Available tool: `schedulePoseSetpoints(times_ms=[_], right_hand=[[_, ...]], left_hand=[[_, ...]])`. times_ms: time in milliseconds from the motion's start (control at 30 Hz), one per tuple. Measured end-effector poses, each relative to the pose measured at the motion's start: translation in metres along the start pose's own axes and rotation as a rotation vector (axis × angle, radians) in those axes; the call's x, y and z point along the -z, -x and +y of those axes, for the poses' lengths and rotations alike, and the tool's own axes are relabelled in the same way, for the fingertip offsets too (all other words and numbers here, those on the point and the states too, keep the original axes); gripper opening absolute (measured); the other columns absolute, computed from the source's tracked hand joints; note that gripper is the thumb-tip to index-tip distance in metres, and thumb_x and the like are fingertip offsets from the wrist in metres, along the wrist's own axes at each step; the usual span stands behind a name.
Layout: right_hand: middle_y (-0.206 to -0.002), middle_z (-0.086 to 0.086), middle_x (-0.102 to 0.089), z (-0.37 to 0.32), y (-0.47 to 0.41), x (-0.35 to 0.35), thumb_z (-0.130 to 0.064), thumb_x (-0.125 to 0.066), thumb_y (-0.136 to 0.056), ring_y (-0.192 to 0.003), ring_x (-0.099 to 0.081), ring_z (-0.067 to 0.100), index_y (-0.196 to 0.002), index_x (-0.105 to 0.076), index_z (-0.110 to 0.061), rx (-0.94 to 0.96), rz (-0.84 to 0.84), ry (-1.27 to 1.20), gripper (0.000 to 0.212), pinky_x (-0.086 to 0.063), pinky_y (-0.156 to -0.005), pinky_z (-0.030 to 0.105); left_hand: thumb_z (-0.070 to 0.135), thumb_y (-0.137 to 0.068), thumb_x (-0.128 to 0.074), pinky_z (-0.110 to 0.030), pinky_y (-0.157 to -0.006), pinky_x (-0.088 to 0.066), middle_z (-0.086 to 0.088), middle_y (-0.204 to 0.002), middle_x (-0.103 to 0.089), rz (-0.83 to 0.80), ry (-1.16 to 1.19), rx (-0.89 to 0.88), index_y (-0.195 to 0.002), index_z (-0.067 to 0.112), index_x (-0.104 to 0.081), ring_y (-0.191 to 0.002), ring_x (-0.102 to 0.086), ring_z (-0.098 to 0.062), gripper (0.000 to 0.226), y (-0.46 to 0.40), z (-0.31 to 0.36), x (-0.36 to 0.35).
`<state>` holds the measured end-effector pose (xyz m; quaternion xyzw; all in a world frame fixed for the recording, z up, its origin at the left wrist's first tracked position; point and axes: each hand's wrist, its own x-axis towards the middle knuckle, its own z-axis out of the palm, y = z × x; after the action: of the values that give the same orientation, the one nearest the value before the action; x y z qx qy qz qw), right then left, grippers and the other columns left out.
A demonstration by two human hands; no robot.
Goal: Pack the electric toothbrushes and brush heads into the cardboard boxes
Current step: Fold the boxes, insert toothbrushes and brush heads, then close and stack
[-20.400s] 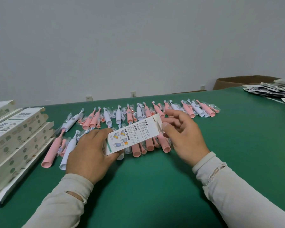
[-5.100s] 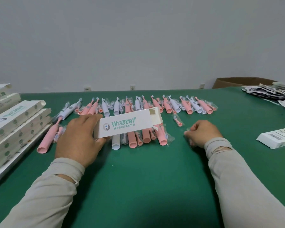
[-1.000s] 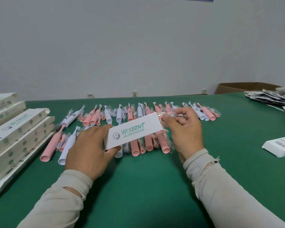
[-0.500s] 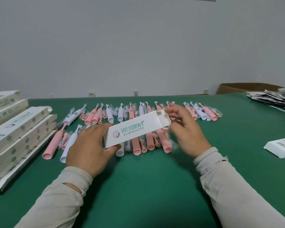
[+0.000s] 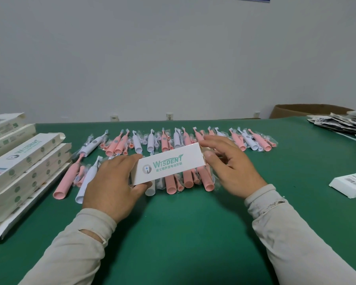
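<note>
Between both hands, the box (image 5: 170,166) is now shut at its right end: the left hand (image 5: 113,182) grips it while the right hand (image 5: 230,165), fingers straight, presses the flap closed. Toothbrushes (image 5: 185,161) lie just beyond, awaiting the next box.

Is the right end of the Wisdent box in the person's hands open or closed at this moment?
Closed, apparently: the box shows no flap sticking out at its right end, where the right hand presses with straight fingers.
</note>
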<state>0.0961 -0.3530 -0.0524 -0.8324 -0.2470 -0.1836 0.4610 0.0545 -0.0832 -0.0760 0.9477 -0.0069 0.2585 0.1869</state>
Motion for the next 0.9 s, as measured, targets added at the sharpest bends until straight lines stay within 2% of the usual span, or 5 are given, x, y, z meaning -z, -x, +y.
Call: schedulePoseSetpoints(times_ms=[300,400,533,733,900], right_hand=[[-0.145,-0.005,-0.053,-0.011,-0.001,-0.021,-0.013,-0.059,-0.1,-0.139,-0.041,0.003,-0.117,-0.07,-0.031,-0.111,0.15,-0.379,0.027,-0.04,-0.114,0.049],[-0.14,-0.009,-0.057,-0.015,-0.001,-0.03,-0.01,-0.058,-0.1,-0.14,-0.042,0.002,-0.112,-0.073,-0.029,-0.178,0.187,-0.558,0.027,-0.041,-0.114,0.047],[-0.129,-0.005,-0.068,-0.019,0.0,-0.035,-0.013,-0.059,-0.099,-0.125,-0.059,0.015,-0.104,-0.078,-0.027,-0.25,0.194,-0.782,0.024,-0.054,-0.098,0.038],[-0.125,-0.004,-0.071,-0.023,0.001,-0.034,-0.022,-0.056,-0.101,-0.092,-0.066,0.006,-0.106,-0.075,-0.037,-0.265,0.195,-0.807,0.024,-0.055,-0.071,0.021],[-0.13,-0.014,-0.067,-0.023,0.001,-0.036,-0.023,-0.054,-0.103,-0.093,-0.067,0.006,-0.111,-0.076,-0.028,-0.252,0.175,-0.792,0.023,-0.055,-0.074,0.022]], left_hand=[[0.045,-0.076,-0.078,-0.039,-0.093,-0.044,0.009,-0.125,-0.06,0.011,0.104,0.003,-0.134,0.035,-0.054,-0.115,-0.05,-0.019,0.064,-0.001,-0.001,-0.004],[0.045,-0.076,-0.078,-0.038,-0.09,-0.044,0.01,-0.121,-0.061,0.019,0.115,0.006,-0.133,0.037,-0.054,-0.111,-0.051,-0.019,0.063,-0.001,-0.001,-0.005],[0.044,-0.076,-0.078,-0.039,-0.087,-0.045,0.011,-0.117,-0.062,0.026,0.141,0.003,-0.131,0.037,-0.054,-0.106,-0.05,-0.016,0.061,-0.002,0.0,-0.006],[0.046,-0.074,-0.077,-0.038,-0.082,-0.046,0.014,-0.112,-0.061,0.042,0.147,-0.017,-0.129,0.038,-0.055,-0.1,-0.05,-0.015,0.059,-0.001,0.001,-0.007],[0.047,-0.075,-0.078,-0.037,-0.082,-0.044,0.014,-0.11,-0.06,0.027,0.153,-0.007,-0.13,0.039,-0.053,-0.099,-0.049,-0.014,0.06,-0.001,-0.001,-0.008]])
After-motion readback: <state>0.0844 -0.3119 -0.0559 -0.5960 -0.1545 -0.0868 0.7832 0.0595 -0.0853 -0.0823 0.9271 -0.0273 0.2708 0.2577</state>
